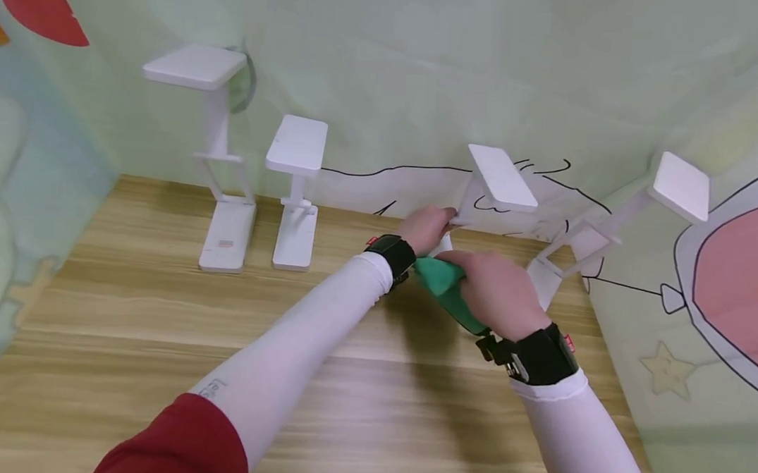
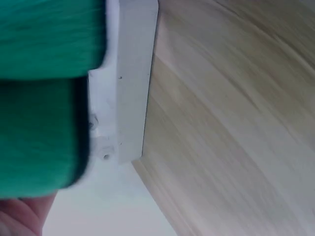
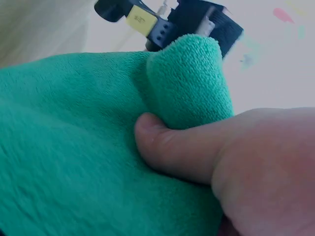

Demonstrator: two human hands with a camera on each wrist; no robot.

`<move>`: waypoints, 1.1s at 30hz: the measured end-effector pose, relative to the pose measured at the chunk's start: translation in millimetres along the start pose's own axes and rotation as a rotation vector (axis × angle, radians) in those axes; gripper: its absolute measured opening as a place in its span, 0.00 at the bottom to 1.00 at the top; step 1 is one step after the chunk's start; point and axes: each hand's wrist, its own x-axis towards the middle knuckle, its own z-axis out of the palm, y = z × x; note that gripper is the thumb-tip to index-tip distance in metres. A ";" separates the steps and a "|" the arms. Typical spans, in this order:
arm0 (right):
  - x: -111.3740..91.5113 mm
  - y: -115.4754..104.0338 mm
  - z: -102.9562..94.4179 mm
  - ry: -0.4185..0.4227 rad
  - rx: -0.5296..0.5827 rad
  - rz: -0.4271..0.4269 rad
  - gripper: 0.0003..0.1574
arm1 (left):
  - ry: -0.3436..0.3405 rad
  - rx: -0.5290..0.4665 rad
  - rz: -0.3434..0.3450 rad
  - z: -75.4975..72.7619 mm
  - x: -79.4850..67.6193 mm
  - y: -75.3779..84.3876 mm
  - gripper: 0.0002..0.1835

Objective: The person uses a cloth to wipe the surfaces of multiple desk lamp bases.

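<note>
My left hand (image 1: pixel 425 229) reaches to the back of the table and grips the lower stem of a white folding desk lamp (image 1: pixel 501 178), third from the left. My right hand (image 1: pixel 500 291) holds a green cloth (image 1: pixel 443 282) against the front of this lamp's base, hiding most of it. Up close in the right wrist view, the thumb presses into the fuzzy, folded cloth (image 3: pixel 88 147). The left wrist view has the cloth (image 2: pixel 44 39) lying over the white lamp base (image 2: pixel 135 83), whose long side edge shows beside the wood.
Two more white desk lamps, one tall (image 1: pixel 196 67) and one shorter (image 1: pixel 299 148), stand to the left. A fourth lamp (image 1: pixel 681 187) leans near the right corner. Behind the wooden table (image 1: pixel 321 403) hangs a printed fabric wall (image 1: pixel 392 89), with side walls left and right.
</note>
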 end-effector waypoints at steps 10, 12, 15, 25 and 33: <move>17.4 -4.5 4.8 0.162 -0.001 -0.016 0.31 | 0.042 -0.113 -0.031 -27.7 -29.1 -39.6 0.07; 22.0 -2.8 9.3 0.203 -0.015 -0.023 0.32 | 0.046 -0.106 -0.030 -30.7 -32.5 -44.7 0.08; 30.5 -0.5 20.5 0.255 -0.057 -0.050 0.33 | 0.055 -0.072 -0.031 -33.4 -37.1 -51.7 0.07; 42.7 -13.5 108.0 0.077 -0.025 -0.319 0.29 | 0.046 -0.032 -0.042 -40.5 -55.3 -57.8 0.07; 64.2 -12.4 127.0 0.026 0.113 -0.460 0.32 | 0.066 -0.031 -0.036 -40.9 -60.3 -64.4 0.05</move>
